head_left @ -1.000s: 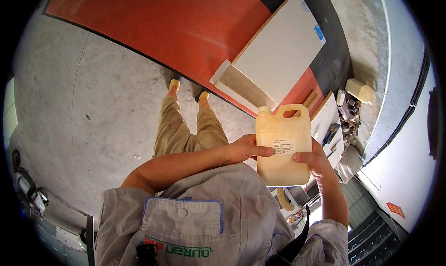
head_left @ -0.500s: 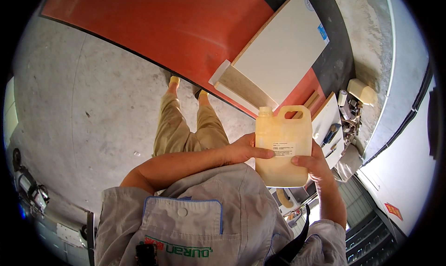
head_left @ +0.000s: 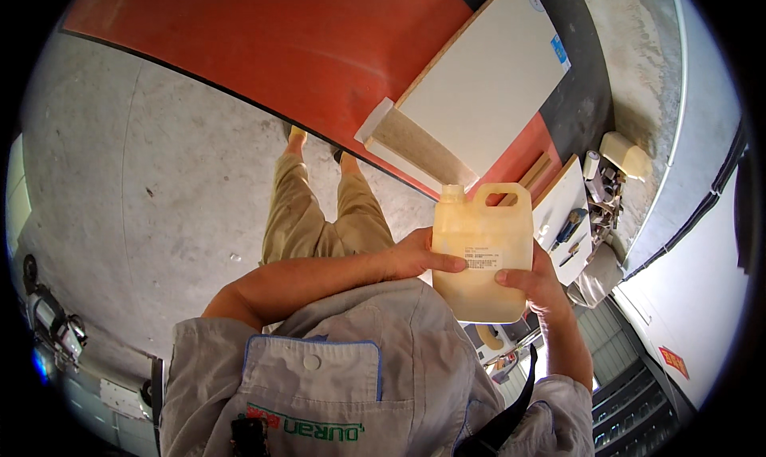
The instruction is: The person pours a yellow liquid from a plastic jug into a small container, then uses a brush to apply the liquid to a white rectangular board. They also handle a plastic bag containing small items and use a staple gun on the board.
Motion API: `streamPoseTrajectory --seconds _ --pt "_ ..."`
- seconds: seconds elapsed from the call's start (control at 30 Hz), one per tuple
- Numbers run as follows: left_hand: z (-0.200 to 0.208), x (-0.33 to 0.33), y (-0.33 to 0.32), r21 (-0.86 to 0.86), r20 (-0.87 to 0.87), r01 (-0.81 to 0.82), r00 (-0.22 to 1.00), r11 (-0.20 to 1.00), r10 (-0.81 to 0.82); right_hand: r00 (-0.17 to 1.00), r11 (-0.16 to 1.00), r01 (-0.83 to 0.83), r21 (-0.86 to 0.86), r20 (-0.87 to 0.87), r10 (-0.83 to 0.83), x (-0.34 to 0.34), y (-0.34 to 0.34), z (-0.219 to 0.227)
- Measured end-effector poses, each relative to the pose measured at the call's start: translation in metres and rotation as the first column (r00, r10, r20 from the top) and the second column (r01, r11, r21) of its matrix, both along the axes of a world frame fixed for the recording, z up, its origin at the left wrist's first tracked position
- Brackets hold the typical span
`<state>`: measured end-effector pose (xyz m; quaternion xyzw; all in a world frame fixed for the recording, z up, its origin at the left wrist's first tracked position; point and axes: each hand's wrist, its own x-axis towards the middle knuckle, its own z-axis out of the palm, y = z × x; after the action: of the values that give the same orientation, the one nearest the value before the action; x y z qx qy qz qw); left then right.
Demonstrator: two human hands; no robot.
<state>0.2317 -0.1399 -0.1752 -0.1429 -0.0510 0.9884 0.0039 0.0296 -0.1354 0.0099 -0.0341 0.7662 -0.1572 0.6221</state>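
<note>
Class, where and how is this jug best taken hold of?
Probably by its handle, coming from the upper right of the jug: the open loop there is untouched, while the neck sits apart at upper left. The left hand and right hand hold the body lower down.

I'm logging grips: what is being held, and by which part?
A yellowish jug, held by its body's sides between left hand and right hand, not by its handle.

At lower centre, a grey short-sleeved shirt (head_left: 447, 349) has a blue-piped pocket (head_left: 275, 369), round button (head_left: 312, 362) and green-and-red embroidery (head_left: 325, 431); above, khaki trousers (head_left: 302, 217) show.
</note>
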Motion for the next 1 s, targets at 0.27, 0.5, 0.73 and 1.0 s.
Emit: streamPoseTrajectory --seconds 0.27,0.5,0.73,1.0 --pt "-0.011 -0.004 0.001 0.134 -0.128 0.122 0.986 0.983 -0.105 0.996 0.996 -0.062 0.057 -0.066 0.065 0.002 -0.011 0.004" --pt "-0.009 -0.004 -0.017 0.184 -0.152 0.179 0.977 0.966 -0.152 0.995 0.992 -0.100 0.080 -0.007 0.101 0.002 -0.029 0.002" --pt "-0.014 -0.013 -0.008 -0.213 -0.179 -0.081 0.983 0.974 0.043 0.773 0.795 -0.586 0.157 -0.187 0.606 -0.014 -0.020 0.012" --pt "-0.016 -0.019 -0.008 -0.410 -0.123 -0.062 0.992 0.910 0.013 0.695 0.718 -0.591 0.367 -0.219 0.685 -0.006 -0.026 0.015"
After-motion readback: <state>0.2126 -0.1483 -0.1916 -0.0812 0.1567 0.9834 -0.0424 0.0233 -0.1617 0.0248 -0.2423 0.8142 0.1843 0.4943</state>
